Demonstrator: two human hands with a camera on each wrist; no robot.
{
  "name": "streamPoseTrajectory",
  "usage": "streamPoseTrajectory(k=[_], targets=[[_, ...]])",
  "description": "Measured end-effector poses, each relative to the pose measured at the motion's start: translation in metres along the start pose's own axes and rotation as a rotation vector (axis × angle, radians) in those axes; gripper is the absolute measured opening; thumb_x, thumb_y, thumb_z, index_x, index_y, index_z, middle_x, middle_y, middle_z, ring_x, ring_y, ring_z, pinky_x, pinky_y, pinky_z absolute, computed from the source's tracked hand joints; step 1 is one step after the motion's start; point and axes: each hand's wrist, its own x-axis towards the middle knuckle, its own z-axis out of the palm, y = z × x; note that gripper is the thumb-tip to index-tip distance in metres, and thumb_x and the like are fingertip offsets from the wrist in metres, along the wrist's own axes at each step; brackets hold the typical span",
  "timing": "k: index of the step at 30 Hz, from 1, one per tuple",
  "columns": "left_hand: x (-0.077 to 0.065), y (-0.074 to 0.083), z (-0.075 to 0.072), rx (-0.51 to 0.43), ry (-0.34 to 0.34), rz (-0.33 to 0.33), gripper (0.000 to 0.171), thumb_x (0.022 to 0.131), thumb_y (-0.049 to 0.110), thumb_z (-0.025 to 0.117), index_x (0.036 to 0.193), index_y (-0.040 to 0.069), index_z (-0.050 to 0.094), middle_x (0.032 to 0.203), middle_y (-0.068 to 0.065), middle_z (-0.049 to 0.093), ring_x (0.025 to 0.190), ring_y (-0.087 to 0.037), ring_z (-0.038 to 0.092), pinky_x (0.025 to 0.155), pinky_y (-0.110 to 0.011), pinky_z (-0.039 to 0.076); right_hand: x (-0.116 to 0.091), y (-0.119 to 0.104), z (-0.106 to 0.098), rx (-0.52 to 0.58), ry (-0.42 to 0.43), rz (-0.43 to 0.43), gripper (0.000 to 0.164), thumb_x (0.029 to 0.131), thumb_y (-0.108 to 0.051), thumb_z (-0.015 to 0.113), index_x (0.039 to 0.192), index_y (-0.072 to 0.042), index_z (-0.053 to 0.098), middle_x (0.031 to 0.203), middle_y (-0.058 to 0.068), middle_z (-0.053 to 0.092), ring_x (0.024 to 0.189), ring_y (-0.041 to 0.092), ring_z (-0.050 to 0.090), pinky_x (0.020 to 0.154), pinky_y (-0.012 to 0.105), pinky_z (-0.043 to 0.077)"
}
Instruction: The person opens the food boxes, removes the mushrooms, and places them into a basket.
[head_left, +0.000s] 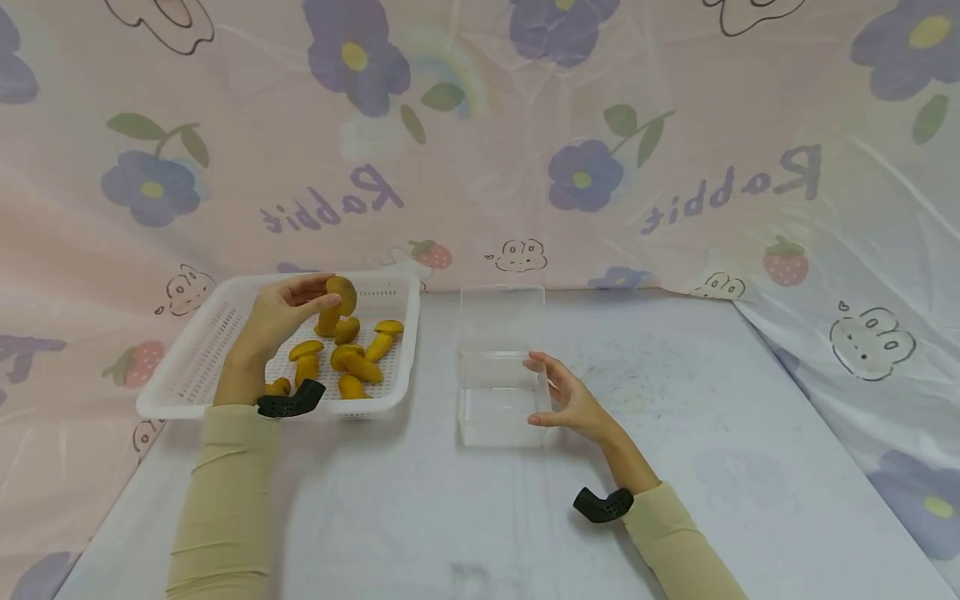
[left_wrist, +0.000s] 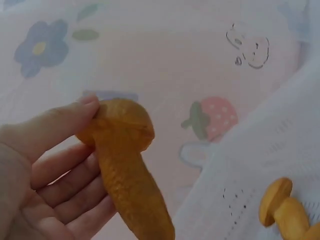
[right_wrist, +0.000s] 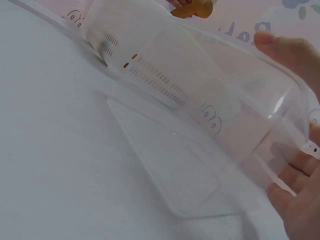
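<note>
My left hand [head_left: 279, 315] pinches a yellow-brown mushroom [head_left: 342, 293] above a white plastic basket [head_left: 414, 333]. In the left wrist view, thumb and fingers hold this mushroom [left_wrist: 132, 170] by its cap, and its stem points down. More mushrooms of the same kind, such as one with an upright stem [head_left: 306, 363], lie inside the basket. A clear plastic box [head_left: 501, 412] stands on the table with its hinged lid [head_left: 502, 319] folded back. At the box's right side, my right hand [head_left: 573, 407] grips the wall between thumb and fingers, as the right wrist view also shows.
A white cloth covers the table [head_left: 375, 517]. Behind it hangs a pink curtain [head_left: 465, 167] printed with flowers, rabbits and strawberries. The basket stands at the left, a short gap from the box. Each wrist wears a black device [head_left: 603, 505].
</note>
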Motion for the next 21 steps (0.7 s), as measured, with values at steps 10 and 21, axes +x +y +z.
streamPoseTrajectory(k=[10,21], targets=[[0.007,-0.032,-0.032,-0.042,0.052,-0.124,0.071,0.092,0.046,0.060,0.149,0.010,0.037,0.104,0.031,0.049,0.099,0.013,0.047,0.121,-0.051,0.029,0.000,0.001,-0.002,-0.005,-0.002,-0.003,0.097,0.074,-0.011,0.083,0.150,0.000,0.023,0.153,0.029,0.029,0.148,0.046,0.010,0.113,0.076,0.008],[0.010,-0.066,-0.056,-0.416,0.155,-0.206,0.054,0.090,0.027,0.066,0.137,0.006,0.048,0.088,0.027,0.063,0.084,0.013,0.060,0.074,-0.003,0.051,0.002,0.001,-0.001,-0.007,-0.019,-0.006,0.099,0.074,-0.011,0.082,0.150,0.003,0.021,0.153,0.031,0.027,0.148,0.049,0.009,0.113,0.076,0.008]])
